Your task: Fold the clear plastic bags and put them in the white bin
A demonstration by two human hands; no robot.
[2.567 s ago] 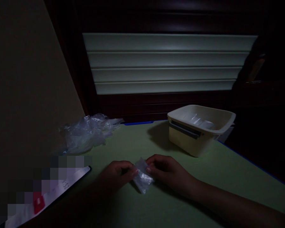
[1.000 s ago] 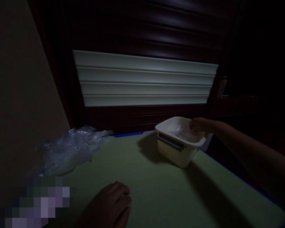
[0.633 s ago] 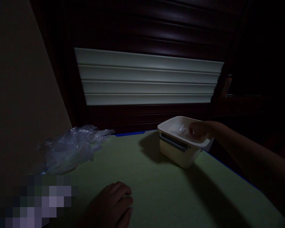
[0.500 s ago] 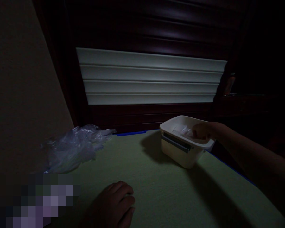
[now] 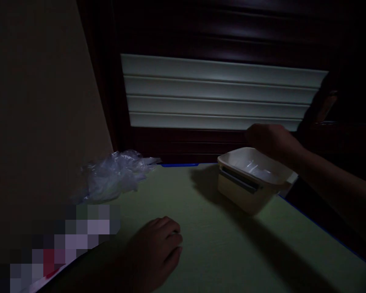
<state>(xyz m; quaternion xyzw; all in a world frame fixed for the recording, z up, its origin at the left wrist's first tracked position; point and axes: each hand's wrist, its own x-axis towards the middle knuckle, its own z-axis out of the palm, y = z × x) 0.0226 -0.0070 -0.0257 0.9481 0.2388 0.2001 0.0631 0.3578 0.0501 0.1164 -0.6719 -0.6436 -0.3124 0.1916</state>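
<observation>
A cream plastic bin [image 5: 240,196] with a dark grey handle slot stands at the back right of the green tabletop [image 5: 201,240]. Something clear and shiny [image 5: 258,169] lies inside it. Above the bin's far rim is my right hand [image 5: 265,138], dim and blurred; its fingers are hard to make out, and so is anything in them. My left hand [image 5: 163,250] rests on the tabletop at the front, fingers curled down and close together, and whether it holds anything is hidden.
Crumpled clear plastic bags [image 5: 116,175] lie at the back left, by the wall. A pixelated patch covers something at the lower left. Behind the table stands a dark wooden panel with pale slats [image 5: 216,93].
My right hand has risen out of the bin to above its rim. The whole view has shifted, so the bin and bags appear further right. My left hand keeps its curled pose.
</observation>
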